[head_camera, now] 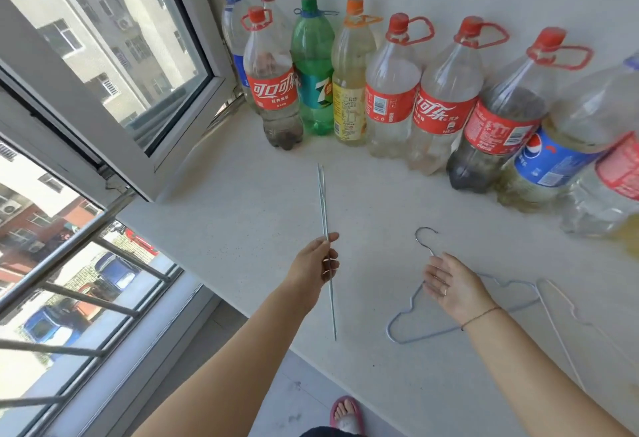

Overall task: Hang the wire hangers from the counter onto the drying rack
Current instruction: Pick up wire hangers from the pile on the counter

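Note:
My left hand grips thin wire hangers seen edge-on, so they look like a long grey rod above the white counter; I cannot tell how many. My right hand hovers open, fingers spread, over a pale blue wire hanger that lies flat on the counter, its hook pointing toward the bottles. A white wire hanger lies flat to the right of it. No drying rack shows in this view.
Several large plastic drink bottles stand in a row along the back wall. An open window and outdoor metal bars are at the left. The counter edge runs diagonally below my arms, with floor beneath.

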Demonstrator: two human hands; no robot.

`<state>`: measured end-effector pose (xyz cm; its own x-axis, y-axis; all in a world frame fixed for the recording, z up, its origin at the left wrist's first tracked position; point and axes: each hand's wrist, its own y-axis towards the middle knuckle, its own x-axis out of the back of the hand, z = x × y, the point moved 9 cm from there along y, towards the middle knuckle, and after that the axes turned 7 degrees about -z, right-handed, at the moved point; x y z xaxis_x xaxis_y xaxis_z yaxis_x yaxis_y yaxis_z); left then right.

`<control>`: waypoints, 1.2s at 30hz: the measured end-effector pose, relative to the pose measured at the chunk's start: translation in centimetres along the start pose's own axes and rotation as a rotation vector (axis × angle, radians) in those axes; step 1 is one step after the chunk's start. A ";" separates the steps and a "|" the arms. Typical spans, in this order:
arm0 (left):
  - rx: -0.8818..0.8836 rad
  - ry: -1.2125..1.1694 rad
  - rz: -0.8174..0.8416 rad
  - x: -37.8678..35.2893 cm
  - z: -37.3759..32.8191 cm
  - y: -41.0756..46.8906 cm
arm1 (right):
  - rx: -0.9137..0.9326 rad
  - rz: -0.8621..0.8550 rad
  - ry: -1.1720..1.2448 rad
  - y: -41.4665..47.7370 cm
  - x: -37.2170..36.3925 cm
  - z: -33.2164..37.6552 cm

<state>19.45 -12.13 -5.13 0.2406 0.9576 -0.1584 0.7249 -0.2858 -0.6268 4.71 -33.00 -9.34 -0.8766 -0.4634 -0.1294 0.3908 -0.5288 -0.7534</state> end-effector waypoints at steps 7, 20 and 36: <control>0.092 0.114 0.110 -5.4 5.2 -3.2 | -0.153 0.087 0.040 -2.1 2.5 -2.2; 0.237 0.144 0.122 -8.4 9.8 -4.0 | -0.243 0.278 0.049 -3.8 1.6 -4.9; 0.158 0.109 0.087 -8.8 9.5 -5.7 | -0.055 0.238 -0.201 -3.4 0.4 -3.2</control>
<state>7.04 -18.59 -7.43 0.3729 0.9174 -0.1389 0.5903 -0.3501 -0.7274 2.17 -29.08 -8.86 -0.6871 -0.7036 -0.1811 0.5579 -0.3514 -0.7518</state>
